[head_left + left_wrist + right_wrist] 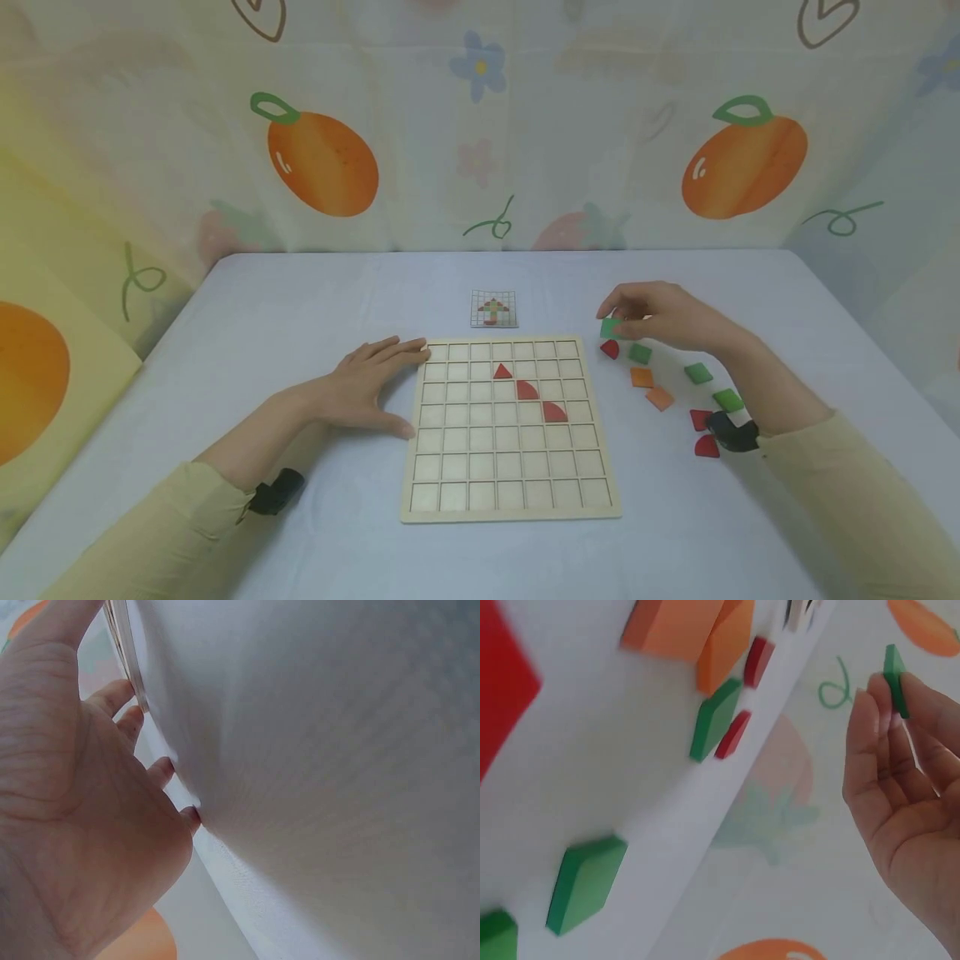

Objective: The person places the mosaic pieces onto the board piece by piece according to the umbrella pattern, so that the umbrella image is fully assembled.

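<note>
My right hand (671, 315) pinches a green square tile (611, 327) between thumb and fingertips, raised above the table at the right of the grid board. In the right wrist view the same green tile (895, 681) is seen nearly edge-on. The wooden grid board (510, 515) lies flat in the middle. On it sit a red triangle (502, 372) and two red quarter-circle tiles (527, 390), stepping down to the right. My left hand (360, 387) is spread at the board's left side, with fingertips and thumb at its edge.
Loose tiles lie right of the board: several green ones (698, 372), orange squares (641, 377) and red pieces (707, 447). Behind the board is a small pattern card (494, 309) with a coloured figure on a grid. A printed cloth (420, 167) hangs behind the table.
</note>
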Tool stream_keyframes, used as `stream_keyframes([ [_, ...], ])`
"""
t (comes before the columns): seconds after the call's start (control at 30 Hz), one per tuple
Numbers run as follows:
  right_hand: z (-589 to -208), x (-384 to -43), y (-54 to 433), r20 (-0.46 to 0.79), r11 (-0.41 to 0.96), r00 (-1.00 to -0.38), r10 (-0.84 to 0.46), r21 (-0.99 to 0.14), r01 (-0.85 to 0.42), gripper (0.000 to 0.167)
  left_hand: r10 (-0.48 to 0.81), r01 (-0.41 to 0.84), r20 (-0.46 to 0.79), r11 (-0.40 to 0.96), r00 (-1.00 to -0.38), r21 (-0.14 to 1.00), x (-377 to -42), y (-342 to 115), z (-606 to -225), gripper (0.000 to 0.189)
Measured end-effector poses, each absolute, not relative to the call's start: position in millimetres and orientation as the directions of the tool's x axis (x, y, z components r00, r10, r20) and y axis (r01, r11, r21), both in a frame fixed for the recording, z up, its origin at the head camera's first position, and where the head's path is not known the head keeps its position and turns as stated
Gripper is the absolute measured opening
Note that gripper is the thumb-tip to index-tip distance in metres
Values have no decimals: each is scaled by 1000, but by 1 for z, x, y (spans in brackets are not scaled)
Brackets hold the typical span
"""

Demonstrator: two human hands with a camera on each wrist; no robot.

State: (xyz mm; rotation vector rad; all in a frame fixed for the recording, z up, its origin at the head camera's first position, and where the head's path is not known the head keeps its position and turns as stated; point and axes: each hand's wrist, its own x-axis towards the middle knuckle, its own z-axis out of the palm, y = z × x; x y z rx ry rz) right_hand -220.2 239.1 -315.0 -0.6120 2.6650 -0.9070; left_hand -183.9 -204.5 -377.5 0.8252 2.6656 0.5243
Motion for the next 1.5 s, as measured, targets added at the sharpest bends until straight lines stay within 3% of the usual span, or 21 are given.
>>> stream_keyframes([
  [0.37,-314,-213,208,-121,652,-865,-488,-709,-269,20,584,472,-185,772,-790,426,-184,-203,-377,106],
  [0.77,-322,-208,176,-143,570,-798,-585,-773,-279,17,593,474,-181,763,-785,440,-186,-202,-378,106],
  [1.03,-330,-207,151,-115,537,-763,-636,-776,-330,15,589,471,-186,767,-786,436,-185,-203,-377,106],
  [1.5,-344,-203,120,-167,596,-760,-628,-731,-332,15,596,483,-170,760,-785,435,-185,-204,-378,107],
])
